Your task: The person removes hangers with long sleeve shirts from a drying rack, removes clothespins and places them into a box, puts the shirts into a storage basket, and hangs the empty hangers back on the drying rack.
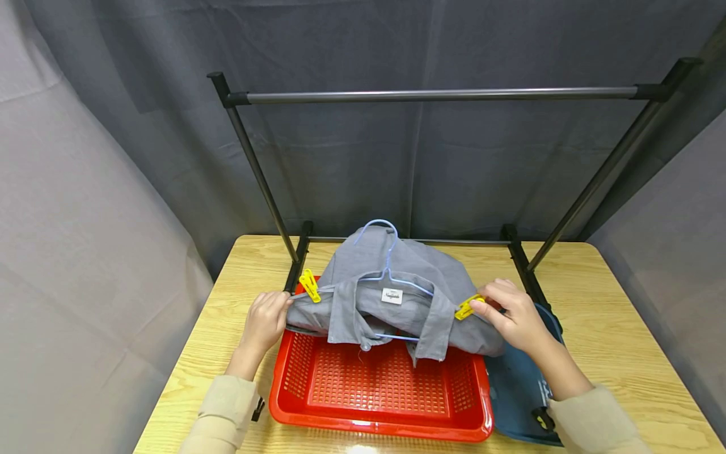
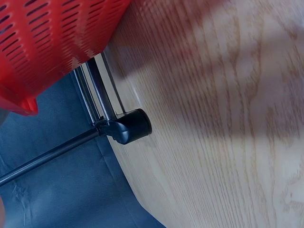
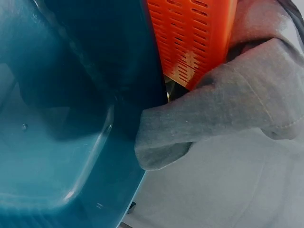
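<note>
A grey shirt (image 1: 408, 252) lies on a light blue hanger (image 1: 388, 255) over the back of the red basket (image 1: 380, 425), its collar and white label facing me. My left hand (image 1: 266, 320) grips the shirt's left shoulder, beside a yellow clothespin (image 1: 310, 285) clipped there. With thumb and fingers my right hand (image 1: 513, 315) pinches another yellow clothespin (image 1: 466, 308) at the right shoulder. In the right wrist view a grey sleeve (image 3: 190, 118) hangs between the basket and a blue basin (image 3: 128, 156). The left wrist view shows hardly any of the left hand.
A clothes rack with a metal top bar (image 1: 442, 96) stands at the back of the wooden table (image 1: 641, 353). Its black feet run along the table behind the basket. A black and yellow object (image 1: 543, 419) lies in the blue basin, under the right forearm. Grey curtains enclose the table.
</note>
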Tool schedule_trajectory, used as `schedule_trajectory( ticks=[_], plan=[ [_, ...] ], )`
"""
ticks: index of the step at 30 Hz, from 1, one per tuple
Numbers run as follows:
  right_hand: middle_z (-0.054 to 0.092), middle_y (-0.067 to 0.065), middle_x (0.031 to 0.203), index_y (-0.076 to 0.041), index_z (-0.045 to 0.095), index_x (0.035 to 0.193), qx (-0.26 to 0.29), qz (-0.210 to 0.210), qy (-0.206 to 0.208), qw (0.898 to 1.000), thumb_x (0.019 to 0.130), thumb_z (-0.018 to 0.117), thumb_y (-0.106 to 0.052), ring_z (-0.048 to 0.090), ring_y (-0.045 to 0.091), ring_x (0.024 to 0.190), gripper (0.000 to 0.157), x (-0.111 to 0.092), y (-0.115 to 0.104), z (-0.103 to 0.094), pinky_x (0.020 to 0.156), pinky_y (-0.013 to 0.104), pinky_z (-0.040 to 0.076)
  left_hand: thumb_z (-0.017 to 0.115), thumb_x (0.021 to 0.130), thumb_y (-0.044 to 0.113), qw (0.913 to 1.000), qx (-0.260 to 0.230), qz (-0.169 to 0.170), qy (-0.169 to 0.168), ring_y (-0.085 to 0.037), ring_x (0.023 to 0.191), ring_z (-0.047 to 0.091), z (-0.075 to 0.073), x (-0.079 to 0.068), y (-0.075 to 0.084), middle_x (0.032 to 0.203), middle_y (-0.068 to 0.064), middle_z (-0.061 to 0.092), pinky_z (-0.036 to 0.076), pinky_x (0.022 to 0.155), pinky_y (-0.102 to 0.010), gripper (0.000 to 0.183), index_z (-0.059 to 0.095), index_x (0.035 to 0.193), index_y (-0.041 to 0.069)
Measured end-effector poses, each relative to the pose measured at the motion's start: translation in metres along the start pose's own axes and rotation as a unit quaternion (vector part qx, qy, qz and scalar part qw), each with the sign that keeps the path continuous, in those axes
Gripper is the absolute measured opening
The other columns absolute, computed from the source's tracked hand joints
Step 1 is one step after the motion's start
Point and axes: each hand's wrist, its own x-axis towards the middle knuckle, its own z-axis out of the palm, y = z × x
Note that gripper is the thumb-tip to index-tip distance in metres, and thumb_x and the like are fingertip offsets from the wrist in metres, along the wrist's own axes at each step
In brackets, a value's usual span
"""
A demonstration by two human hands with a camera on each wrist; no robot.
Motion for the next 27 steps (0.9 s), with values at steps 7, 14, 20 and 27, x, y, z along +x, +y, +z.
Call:
schedule_trajectory(
  ticks=[7,14,20,27],
  plan=[
    [0.058,0.000,0.068,-0.009,0.063,0.074,0.048,-0.012,0.040,0.998,0.083,0.066,-0.016,0.044,0.009,0.065,0.012,-0.001,0.003,0.002,0.065,0.019,0.033,0.034,0.100,0.026,1.0000,-0.007,-0.003,-0.002,-0.029,0.064,0.057,0.002,-0.002,0.000,0.072,-0.012,0.060,0.041,0.058,-0.038,0.039,0.057,0.082,-0.001],
    [0.055,-0.002,0.068,-0.007,0.063,0.073,0.070,0.006,0.053,0.996,0.086,0.064,-0.018,0.041,0.003,0.064,0.017,-0.002,0.004,-0.005,0.053,0.017,0.033,0.036,0.099,0.025,0.9999,-0.007,-0.008,-0.002,-0.029,0.063,0.055,0.001,-0.002,0.001,0.072,-0.012,0.059,0.041,0.058,-0.038,0.038,0.057,0.082,-0.001],
    [0.052,-0.002,0.066,-0.004,0.062,0.073,0.058,0.034,0.055,0.996,0.086,0.063,-0.019,0.041,0.003,0.064,0.020,-0.001,-0.001,-0.012,0.053,0.016,0.033,0.035,0.100,0.026,0.9999,-0.009,-0.012,0.001,-0.029,0.063,0.055,0.001,-0.002,0.002,0.072,-0.012,0.059,0.040,0.058,-0.038,0.039,0.056,0.083,-0.002],
    [0.052,0.006,0.064,0.000,0.061,0.075,0.007,0.058,0.061,0.996,0.070,0.065,0.010,0.040,0.006,0.064,0.012,-0.001,-0.004,-0.020,0.056,0.013,0.032,0.034,0.100,0.027,0.9998,-0.010,-0.016,-0.001,-0.029,0.061,0.054,0.002,-0.004,0.003,0.071,-0.011,0.058,0.039,0.057,-0.037,0.039,0.056,0.082,-0.001]
  ],
)
